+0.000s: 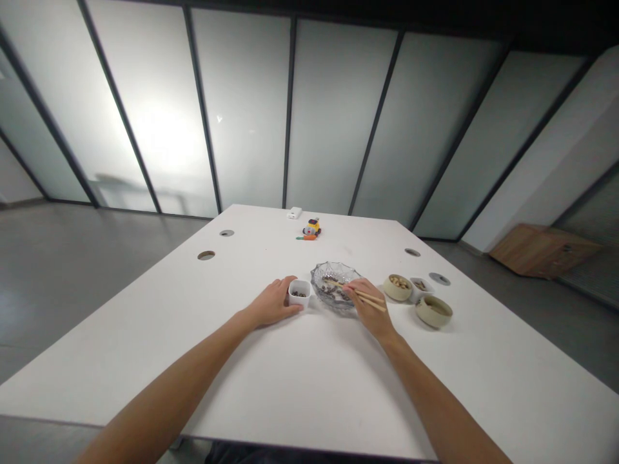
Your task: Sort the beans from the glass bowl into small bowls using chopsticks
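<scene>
My left hand (276,303) is closed around the left side of a small white square cup (300,289), which stands on the table with dark bits in its bottom. Just right of the cup sits a clear cut-glass bowl (319,270) with dark small pieces scattered in it, too small to name. My right hand (368,303) grips a pair of wooden chopsticks (371,299) over the bowl's right rim. Their tips reach down into the bowl among the dark pieces; whether they pinch one cannot be made out.
To the right stand a beige bowl (397,295) of pale nut-like pieces, a white dish (422,293) with dark strips, and another beige bowl (434,320). Farther back lie a yellow toy car (313,225), an orange carrot-like object (306,238) and a white box (294,212). Round holes pierce the white table (232,374).
</scene>
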Motion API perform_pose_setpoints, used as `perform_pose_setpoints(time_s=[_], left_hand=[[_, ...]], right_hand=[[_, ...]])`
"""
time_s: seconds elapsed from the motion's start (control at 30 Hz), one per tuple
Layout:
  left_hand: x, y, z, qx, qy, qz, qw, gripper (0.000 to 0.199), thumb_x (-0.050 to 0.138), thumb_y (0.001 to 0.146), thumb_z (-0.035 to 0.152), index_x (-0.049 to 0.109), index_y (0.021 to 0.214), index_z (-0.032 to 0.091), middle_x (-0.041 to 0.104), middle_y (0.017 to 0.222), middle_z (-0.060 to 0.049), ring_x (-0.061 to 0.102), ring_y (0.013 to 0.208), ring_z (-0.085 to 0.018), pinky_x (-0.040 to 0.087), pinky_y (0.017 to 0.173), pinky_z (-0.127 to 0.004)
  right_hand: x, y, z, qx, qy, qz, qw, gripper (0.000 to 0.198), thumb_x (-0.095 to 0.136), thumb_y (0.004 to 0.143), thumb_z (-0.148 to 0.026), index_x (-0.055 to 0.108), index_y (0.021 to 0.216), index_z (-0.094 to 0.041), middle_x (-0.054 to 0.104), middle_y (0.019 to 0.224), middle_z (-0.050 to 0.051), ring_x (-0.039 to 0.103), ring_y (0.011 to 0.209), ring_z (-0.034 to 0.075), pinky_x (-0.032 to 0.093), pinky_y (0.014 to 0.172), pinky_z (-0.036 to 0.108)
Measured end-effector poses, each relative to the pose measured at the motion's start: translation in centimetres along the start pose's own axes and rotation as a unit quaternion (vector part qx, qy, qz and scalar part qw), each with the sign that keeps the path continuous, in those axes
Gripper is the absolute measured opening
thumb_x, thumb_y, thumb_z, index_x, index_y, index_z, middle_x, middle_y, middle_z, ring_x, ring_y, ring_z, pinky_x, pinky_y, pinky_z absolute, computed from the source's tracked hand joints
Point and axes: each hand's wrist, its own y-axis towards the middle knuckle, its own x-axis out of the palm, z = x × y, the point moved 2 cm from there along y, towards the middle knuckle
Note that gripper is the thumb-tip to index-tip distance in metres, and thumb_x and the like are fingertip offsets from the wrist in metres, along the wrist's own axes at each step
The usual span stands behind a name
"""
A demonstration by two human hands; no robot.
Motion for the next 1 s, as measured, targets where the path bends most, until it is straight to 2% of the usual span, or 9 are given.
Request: perform_pose_setpoints(time_s=[0.3,0.53,0.8,1.0], left_hand=[[-0.19,-0.04,0.28,-0.001,0.005,-0.002,1.0,0.074,0.079,0.094,0.051,0.056,0.157,0.021,0.074,0.135,-0.016,0.072,0.12,-0.038,0.057,0.105,-0.049],[-0.04,0.14,0.19,0.002,0.009,-0.002,1.0,0.074,0.079,0.093,0.05,0.056,0.157,0.02,0.074,0.134,-0.016,0.07,0.125,-0.04,0.056,0.108,-0.052],[0.03,0.13,-0.03,0.003,0.007,0.001,1.0,0.074,0.079,0.094,0.05,0.056,0.157,0.022,0.074,0.133,-0.016,0.07,0.124,-0.038,0.056,0.108,-0.051],[0.02,0.11,-0.04,0.005,0.004,0.005,1.0,0.074,0.08,0.093,0.051,0.056,0.157,0.021,0.074,0.135,-0.016,0.071,0.124,-0.039,0.056,0.109,-0.051]], right_hand=[[-0.06,-0.09,-0.02,0.018,-0.003,0.002,1.0,0.055,0.065,0.107,-0.073,0.083,0.086,-0.026,0.078,0.09,0.008,0.072,0.083,0.026,0.061,0.077,0.039],[-0.11,-0.03,0.35,0.005,0.018,-0.005,1.0,0.048,0.07,0.105,-0.07,0.088,0.097,-0.027,0.083,0.099,0.009,0.076,0.09,0.027,0.063,0.082,0.04],[0.2,-0.03,0.64,0.004,0.004,-0.023,1.0,0.05,0.068,0.107,-0.07,0.086,0.091,-0.026,0.081,0.097,0.009,0.075,0.087,0.027,0.062,0.08,0.041],[0.25,-0.1,0.45,-0.007,0.003,-0.027,1.0,0.045,0.067,0.109,-0.067,0.089,0.105,-0.027,0.083,0.105,0.01,0.077,0.094,0.028,0.063,0.085,0.042]])
